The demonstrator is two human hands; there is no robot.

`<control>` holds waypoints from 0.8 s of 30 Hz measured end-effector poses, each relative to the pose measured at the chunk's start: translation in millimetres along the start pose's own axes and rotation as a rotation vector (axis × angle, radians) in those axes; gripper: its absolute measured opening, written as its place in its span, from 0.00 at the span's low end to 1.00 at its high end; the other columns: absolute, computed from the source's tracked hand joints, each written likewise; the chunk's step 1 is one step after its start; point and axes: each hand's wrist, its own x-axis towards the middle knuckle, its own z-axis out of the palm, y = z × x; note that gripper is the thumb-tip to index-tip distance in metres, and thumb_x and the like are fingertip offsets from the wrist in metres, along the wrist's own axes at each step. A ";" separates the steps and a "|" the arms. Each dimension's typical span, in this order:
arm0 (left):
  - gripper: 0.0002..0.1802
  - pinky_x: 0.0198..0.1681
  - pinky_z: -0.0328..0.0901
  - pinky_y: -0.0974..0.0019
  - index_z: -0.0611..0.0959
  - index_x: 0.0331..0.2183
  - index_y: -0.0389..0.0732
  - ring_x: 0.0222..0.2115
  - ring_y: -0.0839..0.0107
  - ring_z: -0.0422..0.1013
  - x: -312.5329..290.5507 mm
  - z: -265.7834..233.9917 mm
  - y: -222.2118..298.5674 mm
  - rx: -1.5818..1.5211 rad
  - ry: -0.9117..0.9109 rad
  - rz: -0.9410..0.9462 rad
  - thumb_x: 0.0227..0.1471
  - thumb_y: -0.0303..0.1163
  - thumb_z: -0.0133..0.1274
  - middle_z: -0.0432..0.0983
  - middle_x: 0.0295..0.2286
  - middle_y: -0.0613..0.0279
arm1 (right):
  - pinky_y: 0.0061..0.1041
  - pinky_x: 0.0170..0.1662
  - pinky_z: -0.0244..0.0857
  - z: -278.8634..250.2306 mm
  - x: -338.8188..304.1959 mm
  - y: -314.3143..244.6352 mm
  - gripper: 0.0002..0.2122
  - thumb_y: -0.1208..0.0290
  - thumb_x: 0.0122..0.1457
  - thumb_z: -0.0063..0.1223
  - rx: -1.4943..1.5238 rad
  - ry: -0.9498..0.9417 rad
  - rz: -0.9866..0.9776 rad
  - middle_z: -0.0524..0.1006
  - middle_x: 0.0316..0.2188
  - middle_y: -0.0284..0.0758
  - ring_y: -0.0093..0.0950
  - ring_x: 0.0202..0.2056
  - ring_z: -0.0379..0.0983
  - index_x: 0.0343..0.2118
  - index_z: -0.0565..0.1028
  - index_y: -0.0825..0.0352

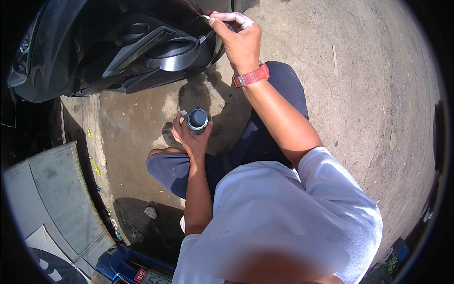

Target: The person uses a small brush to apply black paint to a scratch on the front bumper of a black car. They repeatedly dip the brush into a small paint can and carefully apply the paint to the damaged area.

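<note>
My left hand [191, 139] is wrapped round a small open can [197, 131] with dark contents, held upright above the ground in front of my knees. A small white scrap [183, 113] shows by its fingertips; whether the hand holds it I cannot tell. My right hand [242, 40], its fingers smudged white and a red watch on the wrist, reaches forward. Between thumb and forefinger it pinches a thin white piece [205, 17], whose tip is at the glossy black bumper [90, 57] of a vehicle. Whether the tip touches the bumper is too small to tell.
Stained concrete ground [340, 94] spreads under me and to the right. On the left lies a large grey panel [66, 194]. A blue vehicle part [111, 262] with a number plate is close behind on the left. A pale stone [151, 212] lies nearby.
</note>
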 end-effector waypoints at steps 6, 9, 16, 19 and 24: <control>0.44 0.76 0.51 0.33 0.87 0.53 0.36 0.73 0.42 0.56 0.4 -1.5 1.6 -0.011 -0.019 -0.026 0.36 0.46 0.86 0.69 0.69 0.51 | 0.23 0.54 0.81 -1.2 1.6 2.2 0.06 0.80 0.66 0.75 0.017 0.007 0.007 0.92 0.46 0.42 0.23 0.46 0.88 0.44 0.90 0.73; 0.45 0.76 0.51 0.33 0.87 0.54 0.36 0.73 0.42 0.56 1.0 -2.3 2.4 -0.025 -0.026 -0.028 0.36 0.46 0.86 0.68 0.69 0.51 | 0.27 0.56 0.79 0.6 0.9 -0.9 0.05 0.77 0.64 0.74 0.063 0.032 0.021 0.92 0.41 0.40 0.26 0.47 0.89 0.40 0.91 0.73; 0.46 0.76 0.50 0.31 0.86 0.55 0.36 0.73 0.43 0.57 0.0 -2.1 0.9 0.003 0.005 0.006 0.36 0.46 0.86 0.69 0.69 0.52 | 0.33 0.60 0.78 -16.9 -38.9 -25.5 0.04 0.77 0.62 0.74 -0.035 -0.050 0.018 0.92 0.40 0.38 0.32 0.53 0.89 0.38 0.92 0.70; 0.45 0.76 0.50 0.32 0.87 0.54 0.38 0.73 0.40 0.58 2.4 -4.2 3.6 0.013 0.022 0.052 0.36 0.46 0.87 0.70 0.70 0.52 | 0.41 0.66 0.74 -35.6 -79.5 -29.7 0.06 0.74 0.59 0.75 -0.430 -0.397 -0.077 0.92 0.44 0.41 0.39 0.55 0.87 0.38 0.91 0.67; 0.46 0.76 0.48 0.29 0.87 0.56 0.41 0.73 0.40 0.58 2.8 -4.7 7.7 -0.015 0.037 0.122 0.37 0.49 0.86 0.71 0.70 0.53 | 0.54 0.74 0.62 -51.4 -128.0 -9.5 0.07 0.72 0.56 0.75 -0.707 -0.915 -0.297 0.88 0.47 0.42 0.41 0.58 0.82 0.37 0.90 0.66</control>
